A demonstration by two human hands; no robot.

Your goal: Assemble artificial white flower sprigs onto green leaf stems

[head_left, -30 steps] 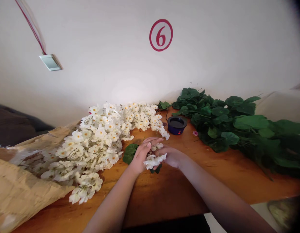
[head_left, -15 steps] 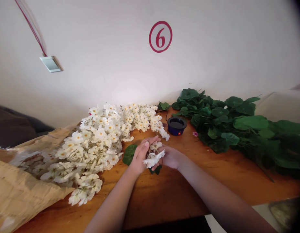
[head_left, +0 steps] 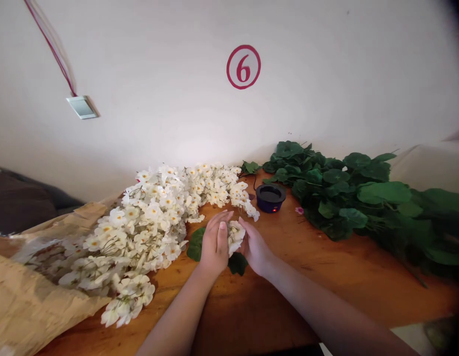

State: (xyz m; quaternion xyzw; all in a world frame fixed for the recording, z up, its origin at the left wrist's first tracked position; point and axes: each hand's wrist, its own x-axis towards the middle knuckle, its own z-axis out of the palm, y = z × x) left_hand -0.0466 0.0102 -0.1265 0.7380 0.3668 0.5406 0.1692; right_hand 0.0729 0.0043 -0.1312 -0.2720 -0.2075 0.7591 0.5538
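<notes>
Between my left hand (head_left: 214,243) and my right hand (head_left: 253,247) sits a small white artificial flower cluster (head_left: 235,236), pressed between both palms and partly hidden by them. Its stem cannot be seen. A green fabric leaf (head_left: 237,263) lies on the table just under my hands, and another green leaf (head_left: 196,244) lies left of my left hand. A long heap of white artificial blossoms (head_left: 151,222) spreads just beyond and left of my left hand, not touching it.
The wooden table (head_left: 307,267) runs along a white wall bearing a red 6 (head_left: 243,67). A round dark-blue device (head_left: 270,198) with a red light stands beyond my right hand. A large pile of green leafy stems (head_left: 348,193) lies right, and brown wrapping paper (head_left: 32,301) lies left.
My hands have come closer together and closed around the white flower cluster, which was more visible before. The whole scene sits slightly lower in the view.
</notes>
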